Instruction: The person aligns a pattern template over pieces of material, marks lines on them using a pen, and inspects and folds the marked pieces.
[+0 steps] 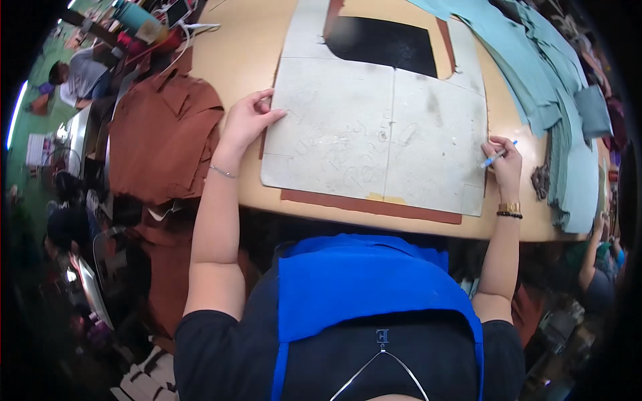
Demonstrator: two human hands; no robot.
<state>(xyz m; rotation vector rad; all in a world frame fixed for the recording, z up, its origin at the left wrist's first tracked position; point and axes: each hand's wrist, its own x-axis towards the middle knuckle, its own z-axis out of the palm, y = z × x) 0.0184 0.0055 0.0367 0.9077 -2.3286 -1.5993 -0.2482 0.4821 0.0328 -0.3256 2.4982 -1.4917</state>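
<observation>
A large pale grey cardboard pattern with handwriting and a cut-out at its far side lies on the table in front of me. Reddish-brown leather shows under its near edge. My left hand is at the left edge of the pattern, thumb on top and fingers curled at the side, pinching it. At the right edge, my right hand is closed around a blue and white pen, its fingers close to the cardboard.
The tan table carries a pile of light teal leather on the right. Brown leather pieces are stacked to the left. A black panel shows through the cut-out. A teal bottle stands at the far left. Other people are around.
</observation>
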